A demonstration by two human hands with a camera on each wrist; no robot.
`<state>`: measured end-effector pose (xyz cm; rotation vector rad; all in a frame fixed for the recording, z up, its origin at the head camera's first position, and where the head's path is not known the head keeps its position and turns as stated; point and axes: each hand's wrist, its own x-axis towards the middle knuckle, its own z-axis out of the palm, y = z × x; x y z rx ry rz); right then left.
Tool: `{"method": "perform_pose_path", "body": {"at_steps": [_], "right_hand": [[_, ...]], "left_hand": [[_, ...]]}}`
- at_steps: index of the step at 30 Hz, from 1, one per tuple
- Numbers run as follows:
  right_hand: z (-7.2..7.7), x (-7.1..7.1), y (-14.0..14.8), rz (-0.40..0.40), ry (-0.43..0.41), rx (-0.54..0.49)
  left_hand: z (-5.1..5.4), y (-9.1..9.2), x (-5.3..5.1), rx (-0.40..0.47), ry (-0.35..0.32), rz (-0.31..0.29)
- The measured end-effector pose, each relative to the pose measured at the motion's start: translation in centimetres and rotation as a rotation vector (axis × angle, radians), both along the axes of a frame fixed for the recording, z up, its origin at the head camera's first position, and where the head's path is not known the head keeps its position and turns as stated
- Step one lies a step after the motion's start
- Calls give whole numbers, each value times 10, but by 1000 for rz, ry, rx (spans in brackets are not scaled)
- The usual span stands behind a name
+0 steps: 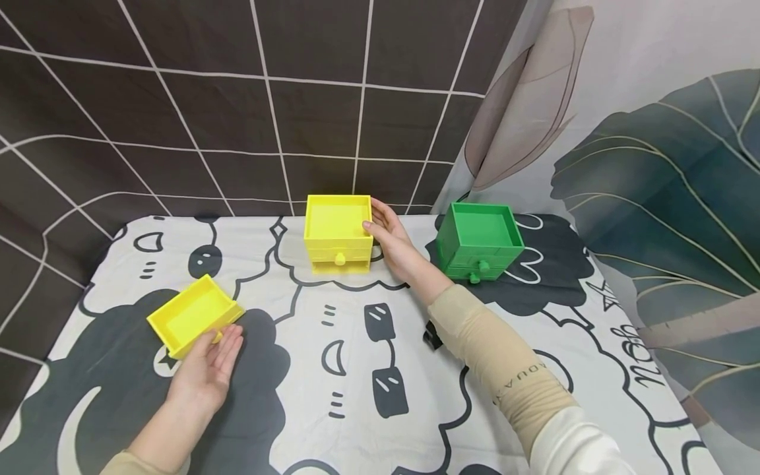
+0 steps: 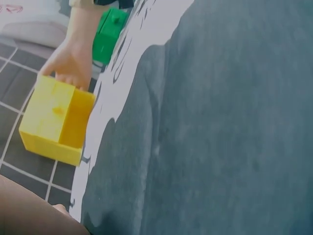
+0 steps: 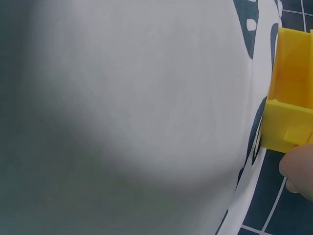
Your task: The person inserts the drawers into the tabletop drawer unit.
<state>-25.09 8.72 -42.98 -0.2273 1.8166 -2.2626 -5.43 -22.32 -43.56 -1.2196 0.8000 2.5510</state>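
Note:
A small yellow drawer cabinet [image 1: 338, 249] with a round knob stands at the back of the table, its lowest slot without a drawer. My right hand [image 1: 392, 241] holds its right side, thumb at the top rim and fingers reaching behind. The right wrist view shows part of the yellow cabinet [image 3: 283, 126] beside the right hand [image 3: 299, 170]. A loose yellow drawer [image 1: 192, 313] is at the front left. My left hand [image 1: 208, 369] pinches it at its knob [image 1: 218, 336], thumb on one side and fingers on the other.
A green drawer cabinet [image 1: 482, 241] with knobs stands to the right of the yellow one. A small black object [image 1: 432, 335] lies partly hidden by the right forearm. The patterned cloth [image 1: 309, 409] covers the table; a dark gridded curtain [image 1: 320, 119] hangs behind.

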Motion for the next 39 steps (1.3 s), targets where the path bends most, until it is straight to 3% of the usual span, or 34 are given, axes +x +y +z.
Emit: {"method": "perform_pose_path", "body": {"at_steps": [9, 18, 39], "right_hand": [[1, 0, -1, 1, -9, 9], [0, 0, -2, -1, -4, 11], [0, 0, 0, -2, 7, 1]], "left_hand": [[-1, 19, 1, -133, 57, -168], [-3, 36, 1, -244, 103, -286], [-1, 70, -6, -343, 134, -386]]}}
